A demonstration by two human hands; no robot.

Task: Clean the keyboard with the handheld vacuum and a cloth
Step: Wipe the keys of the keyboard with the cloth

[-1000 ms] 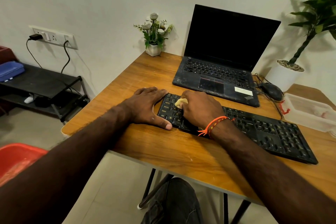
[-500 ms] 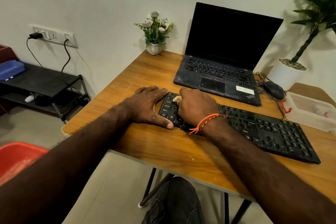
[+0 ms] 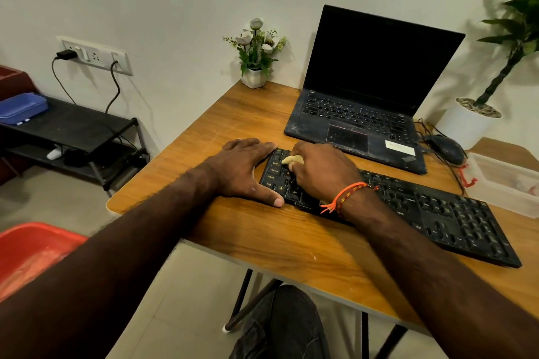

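Observation:
A long black keyboard (image 3: 437, 213) lies slanted across the wooden table (image 3: 262, 239). My left hand (image 3: 243, 169) rests flat at the keyboard's left end, thumb along its front edge, fingers apart. My right hand (image 3: 320, 172), with an orange thread at the wrist, presses down on the left keys, closed around a small yellowish cloth (image 3: 291, 159); only a tip of the cloth pokes out by the thumb. No handheld vacuum is in view.
An open dark laptop (image 3: 364, 114) stands behind the keyboard, a black mouse (image 3: 447, 148) and cables to its right, then a clear plastic box (image 3: 507, 183). A small flower pot (image 3: 255, 79) sits at the back edge. A red chair (image 3: 29, 253) is at my left.
My right hand with the cloth has slid a little left and toward the keyboard's far rows. My left hand has stayed put.

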